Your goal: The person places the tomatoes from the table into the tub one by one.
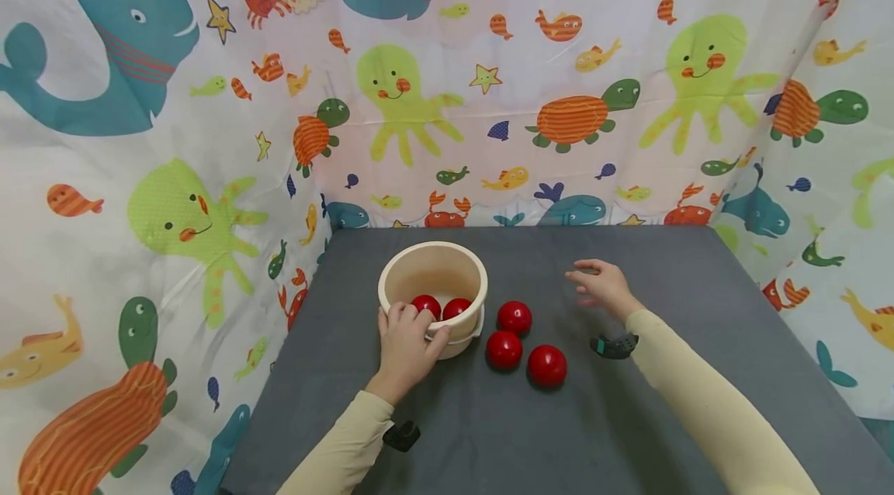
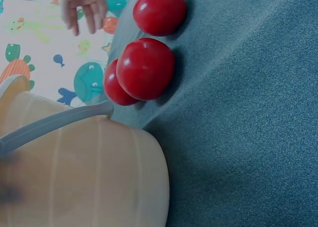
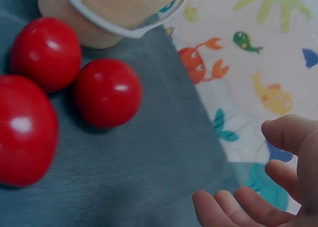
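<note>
Nearest you on the grey tabletop (image 1: 489, 433), three red balls (image 1: 504, 351) sit close together; to their left, your left hand (image 1: 407, 346) grips the near rim of the cream bucket (image 1: 429, 270), two more red balls (image 1: 457, 309) inside; farther out, your right hand (image 1: 604, 289) hovers, fingers loosely spread; beyond hangs sea-animal fabric (image 1: 457, 130)

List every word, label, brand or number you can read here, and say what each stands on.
No readable text anywhere.
On the bucket and red balls: no lettering visible.
On the patterned cloth: sea-animal pictures, no words seen.
On the left wristband and right wristband: any marking is too small to read.
</note>
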A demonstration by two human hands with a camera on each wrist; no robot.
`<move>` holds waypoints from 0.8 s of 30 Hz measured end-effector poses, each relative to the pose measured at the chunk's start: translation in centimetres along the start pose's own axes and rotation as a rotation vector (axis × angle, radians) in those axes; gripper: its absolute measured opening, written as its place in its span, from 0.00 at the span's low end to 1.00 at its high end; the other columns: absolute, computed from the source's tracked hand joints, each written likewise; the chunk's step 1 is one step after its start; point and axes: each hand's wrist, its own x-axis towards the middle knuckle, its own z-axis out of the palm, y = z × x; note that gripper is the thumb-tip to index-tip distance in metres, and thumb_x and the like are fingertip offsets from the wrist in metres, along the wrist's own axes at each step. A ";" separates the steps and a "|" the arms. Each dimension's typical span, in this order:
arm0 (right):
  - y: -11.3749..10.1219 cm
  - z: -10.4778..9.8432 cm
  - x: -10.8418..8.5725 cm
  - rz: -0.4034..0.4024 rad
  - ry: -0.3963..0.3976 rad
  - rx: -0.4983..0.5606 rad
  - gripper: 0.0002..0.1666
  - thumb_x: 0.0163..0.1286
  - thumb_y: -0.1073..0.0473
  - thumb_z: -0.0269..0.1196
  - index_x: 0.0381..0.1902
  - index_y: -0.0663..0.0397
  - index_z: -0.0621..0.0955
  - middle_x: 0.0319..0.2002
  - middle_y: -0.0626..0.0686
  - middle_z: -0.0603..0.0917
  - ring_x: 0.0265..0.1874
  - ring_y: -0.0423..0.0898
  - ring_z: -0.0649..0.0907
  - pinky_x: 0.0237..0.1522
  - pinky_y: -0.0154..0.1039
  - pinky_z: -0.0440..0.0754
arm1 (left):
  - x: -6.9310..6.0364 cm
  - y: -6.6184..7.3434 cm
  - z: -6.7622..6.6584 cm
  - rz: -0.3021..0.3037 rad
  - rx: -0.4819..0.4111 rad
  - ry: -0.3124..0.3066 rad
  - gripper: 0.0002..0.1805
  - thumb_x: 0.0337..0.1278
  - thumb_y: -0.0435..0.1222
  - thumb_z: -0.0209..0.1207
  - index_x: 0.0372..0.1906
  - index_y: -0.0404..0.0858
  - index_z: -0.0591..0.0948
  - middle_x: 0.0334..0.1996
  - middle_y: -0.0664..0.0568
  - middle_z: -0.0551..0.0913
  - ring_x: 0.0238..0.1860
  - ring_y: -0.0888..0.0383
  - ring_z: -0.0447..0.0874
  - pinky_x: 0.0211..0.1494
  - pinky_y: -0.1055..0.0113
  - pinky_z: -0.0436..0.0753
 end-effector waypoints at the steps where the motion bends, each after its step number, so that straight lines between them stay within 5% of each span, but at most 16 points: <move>1: 0.4 0.3 0.1 0.018 0.005 0.003 0.37 0.78 0.49 0.57 0.76 0.63 0.63 0.74 0.70 0.66 0.69 0.69 0.73 0.57 0.54 0.84 | 0.0 0.0 0.0 0.000 -0.002 0.000 0.14 0.60 0.49 0.59 0.30 0.44 0.82 0.40 0.45 0.85 0.56 0.41 0.75 0.67 0.23 0.60; 14: 4.4 4.8 1.2 0.091 -0.079 0.086 0.41 0.75 0.49 0.60 0.76 0.64 0.61 0.75 0.71 0.63 0.69 0.72 0.72 0.58 0.59 0.83 | 0.1 0.0 0.1 -0.003 -0.010 -0.007 0.14 0.60 0.50 0.58 0.31 0.43 0.82 0.40 0.45 0.84 0.56 0.42 0.74 0.68 0.23 0.59; 24: 4.4 8.2 2.0 0.128 -0.078 0.104 0.40 0.74 0.49 0.60 0.76 0.62 0.63 0.74 0.70 0.64 0.68 0.70 0.73 0.58 0.60 0.82 | 0.1 0.0 0.0 -0.013 -0.007 -0.017 0.14 0.60 0.49 0.58 0.31 0.43 0.81 0.40 0.45 0.84 0.57 0.43 0.73 0.68 0.24 0.59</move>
